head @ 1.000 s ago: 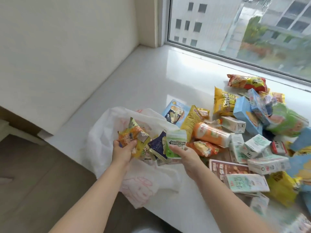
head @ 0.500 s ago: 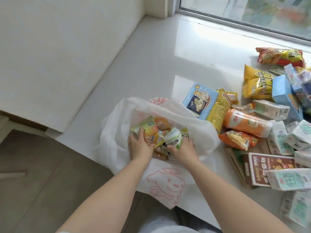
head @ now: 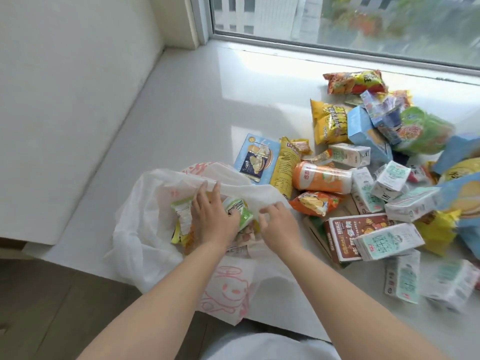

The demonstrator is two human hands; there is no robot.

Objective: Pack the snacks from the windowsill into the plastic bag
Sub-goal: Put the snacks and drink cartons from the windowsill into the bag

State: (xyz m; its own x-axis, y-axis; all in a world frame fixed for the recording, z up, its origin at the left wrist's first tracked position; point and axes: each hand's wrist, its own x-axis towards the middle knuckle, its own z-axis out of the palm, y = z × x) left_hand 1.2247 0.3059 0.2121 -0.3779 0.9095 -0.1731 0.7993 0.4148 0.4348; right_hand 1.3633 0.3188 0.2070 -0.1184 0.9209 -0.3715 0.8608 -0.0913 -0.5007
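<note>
The thin plastic bag (head: 145,229), lower left, looks limp and slippery; take its rim. Left hand (head: 213,216) lies flat on packets inside, grip wide. Right hand (head: 279,224) seems to pinch the rim.

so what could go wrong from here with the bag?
1. The plastic bag hangs over the edge of the windowsill; more weight could drag it off.
2. Its mouth is slack, with the left hand inside and the right hand at the rim; it may fold shut.
3. The orange canister lies on its side and might roll if bumped.
</note>
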